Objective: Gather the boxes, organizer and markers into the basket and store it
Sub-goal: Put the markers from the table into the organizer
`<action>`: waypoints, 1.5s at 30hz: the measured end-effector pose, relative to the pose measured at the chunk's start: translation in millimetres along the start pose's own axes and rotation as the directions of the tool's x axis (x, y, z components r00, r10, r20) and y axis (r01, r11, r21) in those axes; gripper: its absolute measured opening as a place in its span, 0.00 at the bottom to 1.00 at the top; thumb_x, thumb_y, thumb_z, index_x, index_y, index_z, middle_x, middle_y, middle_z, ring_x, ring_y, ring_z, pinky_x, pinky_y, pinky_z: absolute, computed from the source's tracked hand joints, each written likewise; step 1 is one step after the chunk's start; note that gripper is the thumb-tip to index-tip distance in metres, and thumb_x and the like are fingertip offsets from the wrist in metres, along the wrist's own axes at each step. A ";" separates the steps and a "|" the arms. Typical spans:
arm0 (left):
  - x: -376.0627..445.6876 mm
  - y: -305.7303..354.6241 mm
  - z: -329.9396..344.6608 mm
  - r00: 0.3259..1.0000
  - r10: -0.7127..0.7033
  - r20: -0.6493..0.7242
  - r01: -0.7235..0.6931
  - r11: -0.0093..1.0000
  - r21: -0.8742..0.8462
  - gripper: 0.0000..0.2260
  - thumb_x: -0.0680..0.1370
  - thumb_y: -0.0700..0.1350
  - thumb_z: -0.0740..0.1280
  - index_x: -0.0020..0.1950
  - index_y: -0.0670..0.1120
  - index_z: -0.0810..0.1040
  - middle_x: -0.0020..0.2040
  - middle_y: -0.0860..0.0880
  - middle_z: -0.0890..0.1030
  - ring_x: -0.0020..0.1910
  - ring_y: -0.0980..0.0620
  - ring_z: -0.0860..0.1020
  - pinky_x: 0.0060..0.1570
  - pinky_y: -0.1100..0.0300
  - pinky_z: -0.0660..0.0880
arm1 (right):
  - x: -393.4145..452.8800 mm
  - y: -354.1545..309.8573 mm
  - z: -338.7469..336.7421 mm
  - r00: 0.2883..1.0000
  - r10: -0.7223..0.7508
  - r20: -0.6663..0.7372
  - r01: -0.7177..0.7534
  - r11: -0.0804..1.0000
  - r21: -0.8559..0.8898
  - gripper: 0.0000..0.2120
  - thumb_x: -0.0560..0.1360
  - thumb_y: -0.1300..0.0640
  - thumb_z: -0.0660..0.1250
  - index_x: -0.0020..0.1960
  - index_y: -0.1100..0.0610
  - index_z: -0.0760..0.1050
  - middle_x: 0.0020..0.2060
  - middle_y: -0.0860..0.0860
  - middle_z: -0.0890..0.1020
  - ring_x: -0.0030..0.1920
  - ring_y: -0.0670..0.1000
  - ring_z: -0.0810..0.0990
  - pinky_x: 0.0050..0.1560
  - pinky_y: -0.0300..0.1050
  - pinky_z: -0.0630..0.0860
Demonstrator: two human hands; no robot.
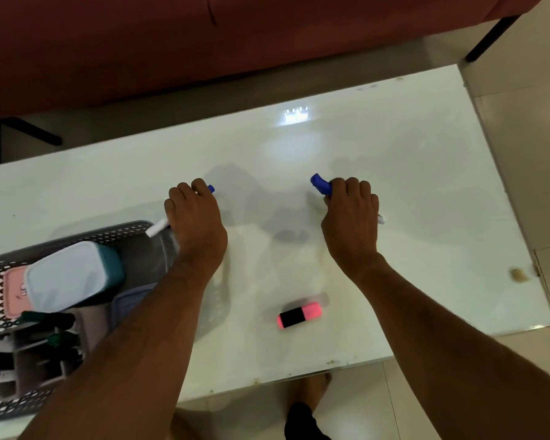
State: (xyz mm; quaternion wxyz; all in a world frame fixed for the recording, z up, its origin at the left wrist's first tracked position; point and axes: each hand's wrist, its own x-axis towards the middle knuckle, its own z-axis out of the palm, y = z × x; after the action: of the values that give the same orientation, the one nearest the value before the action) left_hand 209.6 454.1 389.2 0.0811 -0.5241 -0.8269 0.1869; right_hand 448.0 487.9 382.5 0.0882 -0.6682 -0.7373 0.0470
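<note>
Nearest us, the basket [77, 238] sits at the table's [394, 147] left near edge (boxes, organizer inside). Our left hand [196, 223] and right hand [351, 217] each curl shut around a marker mid-table, ready to drop in; a highlighter [300, 315] waits near the front edge.

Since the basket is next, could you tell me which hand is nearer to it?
Left. The left hand holds a marker at the basket's far right corner; the right hand is far off to its right.
</note>
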 end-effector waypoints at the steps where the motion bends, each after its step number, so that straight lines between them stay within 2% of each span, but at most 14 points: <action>1: 0.1 -3.4 2.8 1.000 0.010 0.024 -0.010 1.000 0.007 0.11 0.72 0.37 0.68 0.51 0.45 0.71 0.42 0.48 0.77 0.43 0.49 0.75 0.43 0.56 0.70 | -0.7 -4.5 -0.6 1.000 -0.003 -0.002 0.003 1.000 0.007 0.11 0.72 0.70 0.68 0.49 0.58 0.73 0.40 0.54 0.75 0.41 0.56 0.72 0.43 0.52 0.69; 8: 8.8 -14.2 6.7 0.995 0.071 0.070 -0.072 0.997 0.005 0.12 0.75 0.40 0.67 0.55 0.43 0.69 0.47 0.44 0.78 0.46 0.46 0.77 0.48 0.54 0.71 | -12.5 -20.4 -1.9 1.000 -0.023 -0.014 0.024 0.999 0.040 0.09 0.74 0.70 0.68 0.49 0.59 0.74 0.40 0.55 0.76 0.41 0.56 0.71 0.42 0.51 0.67; 14: 11.9 -24.0 11.0 0.993 0.107 0.051 -0.107 0.994 0.002 0.06 0.79 0.42 0.62 0.55 0.43 0.69 0.46 0.46 0.80 0.47 0.47 0.79 0.48 0.54 0.70 | -20.9 -24.1 -2.1 0.999 -0.030 -0.035 0.033 0.996 0.079 0.06 0.76 0.68 0.68 0.49 0.59 0.75 0.40 0.55 0.76 0.40 0.57 0.72 0.42 0.52 0.68; 18: 5.4 -17.9 2.8 0.991 0.102 0.083 -0.106 0.993 0.044 0.05 0.75 0.39 0.65 0.48 0.47 0.77 0.43 0.50 0.79 0.45 0.50 0.78 0.46 0.57 0.71 | -22.3 -34.3 -3.6 0.999 -0.022 -0.042 0.028 0.991 0.132 0.05 0.78 0.68 0.65 0.50 0.60 0.74 0.41 0.55 0.75 0.40 0.56 0.70 0.41 0.52 0.67; 21: -0.9 -6.4 -12.1 0.989 0.115 0.090 -0.116 0.993 -0.003 0.06 0.74 0.38 0.67 0.43 0.49 0.78 0.42 0.50 0.78 0.43 0.51 0.78 0.43 0.58 0.70 | -21.1 -44.0 -6.4 0.998 0.033 -0.046 -0.021 0.967 0.253 0.04 0.81 0.66 0.62 0.53 0.61 0.73 0.44 0.55 0.76 0.43 0.56 0.70 0.42 0.53 0.70; 25: -13.0 -0.4 -32.2 0.994 0.096 -0.043 -0.100 0.990 -0.098 0.07 0.72 0.39 0.70 0.43 0.50 0.75 0.44 0.50 0.77 0.44 0.52 0.76 0.42 0.59 0.70 | -23.2 -60.5 -16.5 0.998 0.052 -0.042 -0.029 0.906 0.421 0.07 0.82 0.67 0.59 0.59 0.65 0.72 0.50 0.58 0.76 0.49 0.58 0.71 0.50 0.49 0.69; 28: -22.6 -4.7 -46.4 0.984 0.057 -0.167 -0.103 0.955 -0.279 0.06 0.76 0.42 0.72 0.49 0.47 0.76 0.45 0.47 0.80 0.45 0.49 0.78 0.43 0.56 0.72 | -25.4 -76.3 -32.8 0.993 0.115 0.010 -0.101 0.824 0.558 0.08 0.83 0.66 0.59 0.61 0.64 0.71 0.50 0.55 0.74 0.48 0.54 0.72 0.50 0.45 0.70; 30: -31.7 -12.3 -56.3 0.980 -0.012 -0.198 -0.083 0.883 -0.462 0.08 0.79 0.45 0.72 0.54 0.43 0.76 0.45 0.44 0.83 0.42 0.47 0.81 0.44 0.53 0.75 | -30.4 -92.4 -45.4 0.984 0.159 0.074 -0.168 0.730 0.663 0.07 0.83 0.66 0.59 0.60 0.60 0.69 0.52 0.55 0.74 0.47 0.54 0.76 0.49 0.46 0.74; 32: -44.6 -22.5 -71.6 0.981 -0.043 -0.187 -0.098 0.726 -0.681 0.11 0.81 0.46 0.69 0.60 0.40 0.75 0.49 0.42 0.84 0.43 0.45 0.83 0.46 0.51 0.78 | -37.6 -110.3 -57.8 0.975 0.195 0.110 -0.208 0.611 0.764 0.06 0.83 0.66 0.59 0.57 0.57 0.67 0.52 0.55 0.75 0.46 0.55 0.80 0.47 0.46 0.78; 33: -52.0 -30.7 -80.5 0.982 -0.061 -0.179 -0.102 0.623 -0.775 0.12 0.82 0.45 0.68 0.61 0.40 0.74 0.52 0.42 0.84 0.44 0.46 0.83 0.46 0.53 0.79 | -42.4 -120.5 -64.8 0.968 0.219 0.124 -0.227 0.553 0.802 0.06 0.83 0.65 0.59 0.56 0.55 0.66 0.50 0.53 0.76 0.46 0.55 0.82 0.45 0.43 0.78; 36: -72.0 -58.4 -97.8 0.989 -0.120 -0.086 -0.039 0.348 -0.937 0.12 0.84 0.45 0.64 0.65 0.42 0.70 0.54 0.49 0.81 0.46 0.56 0.78 0.39 0.72 0.71 | -58.5 -154.3 -83.7 0.964 0.242 0.115 -0.213 0.436 0.874 0.06 0.83 0.64 0.61 0.54 0.54 0.67 0.45 0.53 0.81 0.46 0.53 0.85 0.43 0.42 0.81; 39: -90.9 -92.8 -97.2 0.990 -0.141 -0.021 -0.009 0.081 -0.997 0.11 0.85 0.41 0.63 0.67 0.45 0.69 0.56 0.51 0.78 0.51 0.57 0.81 0.44 0.76 0.72 | -81.8 -193.5 -97.1 0.969 0.237 0.063 -0.154 0.391 0.907 0.06 0.82 0.66 0.61 0.55 0.56 0.68 0.41 0.51 0.82 0.45 0.51 0.86 0.44 0.39 0.82; 43: -113.7 -147.3 -81.9 0.957 -0.269 -0.110 -0.123 -0.035 -0.992 0.10 0.83 0.36 0.64 0.65 0.41 0.75 0.57 0.47 0.80 0.51 0.52 0.81 0.53 0.72 0.75 | -115.8 -248.6 -111.7 0.975 0.216 0.045 -0.114 0.318 0.941 0.05 0.83 0.65 0.63 0.58 0.59 0.71 0.42 0.51 0.83 0.42 0.43 0.84 0.41 0.29 0.76; 45: -125.7 -180.1 -72.5 0.945 -0.306 -0.113 -0.143 -0.080 -0.986 0.09 0.83 0.37 0.65 0.63 0.41 0.77 0.52 0.49 0.82 0.50 0.56 0.81 0.54 0.70 0.75 | -134.2 -279.2 -117.7 0.983 0.179 0.025 -0.082 0.317 0.945 0.06 0.82 0.63 0.65 0.59 0.59 0.71 0.42 0.47 0.82 0.41 0.38 0.81 0.43 0.26 0.74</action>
State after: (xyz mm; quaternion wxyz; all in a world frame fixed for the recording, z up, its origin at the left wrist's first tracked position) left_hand 137.8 289.1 534.4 -0.1916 -0.3834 -0.7030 -0.5675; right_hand 210.2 320.2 541.1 0.4855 -0.5519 -0.5128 0.4436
